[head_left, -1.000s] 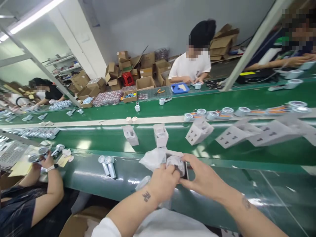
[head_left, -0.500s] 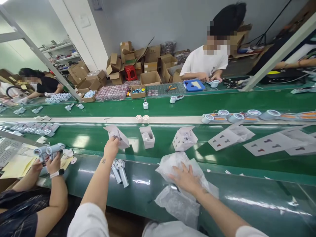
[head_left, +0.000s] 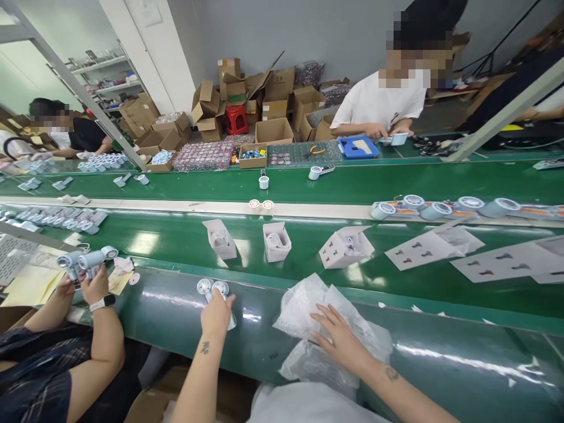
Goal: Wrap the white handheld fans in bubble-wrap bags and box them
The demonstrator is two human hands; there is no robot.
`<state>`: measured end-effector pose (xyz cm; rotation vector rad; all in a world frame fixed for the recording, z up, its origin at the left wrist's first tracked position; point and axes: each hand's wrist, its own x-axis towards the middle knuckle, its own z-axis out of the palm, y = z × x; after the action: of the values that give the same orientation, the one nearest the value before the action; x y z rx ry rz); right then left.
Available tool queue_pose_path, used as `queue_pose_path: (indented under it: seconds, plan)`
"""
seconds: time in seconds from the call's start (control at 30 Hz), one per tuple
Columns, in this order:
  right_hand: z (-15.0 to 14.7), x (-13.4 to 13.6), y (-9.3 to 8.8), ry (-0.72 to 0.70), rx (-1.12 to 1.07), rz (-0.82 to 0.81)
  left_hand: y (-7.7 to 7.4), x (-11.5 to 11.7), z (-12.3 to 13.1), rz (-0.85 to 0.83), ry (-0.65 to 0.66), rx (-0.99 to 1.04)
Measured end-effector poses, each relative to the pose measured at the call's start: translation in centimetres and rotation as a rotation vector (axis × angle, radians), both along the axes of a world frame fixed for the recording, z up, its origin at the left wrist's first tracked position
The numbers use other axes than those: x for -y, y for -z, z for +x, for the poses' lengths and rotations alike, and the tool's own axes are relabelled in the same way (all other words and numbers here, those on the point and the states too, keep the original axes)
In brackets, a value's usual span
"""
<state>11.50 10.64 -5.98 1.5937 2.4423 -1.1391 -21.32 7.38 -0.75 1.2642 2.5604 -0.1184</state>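
Handheld fans (head_left: 205, 286) lie beneath the left hand (head_left: 215, 314).

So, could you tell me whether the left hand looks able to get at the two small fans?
Most likely yes: the left hand is directly over the small fans, with nothing visible between; the plastic bags lie aside, by the right hand.

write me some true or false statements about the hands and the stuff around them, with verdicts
1. The left hand is at the two light-blue fans. True.
2. The right hand grips pliers. False: its fingers are spread over the clear wrapping.
3. The white box just beyond the wrapping has its lid flap raised. True.
4. The blue tray lies beside the left hand. False: it is across the line, near a person in white.
5. A red stool stands among cardboard boxes. True.
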Motion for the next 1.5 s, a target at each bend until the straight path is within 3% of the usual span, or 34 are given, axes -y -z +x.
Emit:
queue_pose_path:
  seconds: [0.07, 0.13, 0.23, 0.33, 0.43, 0.53, 0.57, 0.63, 0.7, 0.8, 0.87, 0.93, 1.0, 1.13, 1.3, 1.4, 1.5]
  plan:
    - [0.2, 0.4, -0.3, 0.020, -0.129, 0.063, 2.0, 2.2, 1.9, -0.090, -0.024, 0.082]
    - [0.2, 0.8, -1.1, 0.056, -0.268, 0.102, 3.2, 3.1, 2.9, -0.062, -0.073, 0.126]
    - [0.1, 1.1, -2.9, 0.161, -0.448, 0.050, 3.0, 3.4, 3.1, 0.076, -0.247, 0.233]
    - [0.1, 1.0, -4.8, 0.391, -0.555, -0.201, 1.3, 3.8, 4.3, 0.217, -0.398, 0.371]
    - [0.0, 0.7, -6.2, 0.648, -0.720, -0.652, -0.8, 4.7, 8.8, 0.476, -0.520, 0.757]
    - [0.0, 0.4, -7.1, 0.688, -0.952, -1.105, -2.3, 5.2, 15.0, 0.583, -0.407, 1.182]
    - [0.2, 0.3, -7.3, 0.667, -1.032, -1.157, -2.5, 5.3, 16.7, 0.536, -0.310, 1.278]
    - [1.2, 0.1, -7.7, 0.678, -1.160, -1.082, -2.4, 5.3, 18.6, 0.421, -0.128, 1.357]
    - [3.4, -0.2, -8.0, 0.767, -1.195, -0.944, -1.5, 5.5, 18.6, 0.389, -0.051, 1.192]
    - [7.9, -0.3, -8.1, 0.853, -1.138, -0.956, 0.5, 6.4, 17.6, 0.447, 0.024, 0.703]
    - [10.7, 0.0, -8.0, 0.839, -1.107, -1.006, 1.8, 7.1, 18.4, 0.385, 0.217, 0.620]
    - [12.6, 0.5, -7.6, 0.819, -1.087, -0.993, 2.9, 7.2, 20.7, 0.211, 0.400, 0.740]
    - [13.6, 1.3, -7.1, 0.802, -1.061, -0.947, 4.0, 6.8, 23.7, 0.055, 0.444, 0.823]
    - [14.7, 2.6, -6.4, 0.678, -1.031, -0.978, 6.1, 6.2, 27.2, 0.050, 0.311, 0.714]
    - [15.5, 4.2, -5.1, 0.481, -0.928, -1.254, 7.7, 8.1, 25.8, 0.117, 0.158, 0.721]
    - [14.0, 5.0, -4.1, 0.421, -0.729, -1.368, 7.1, 9.6, 24.8, 0.166, 0.091, 0.792]
    - [11.6, 5.2, -3.7, 0.303, -0.646, -1.393, 5.5, 10.6, 24.2, 0.246, -0.014, 0.981]
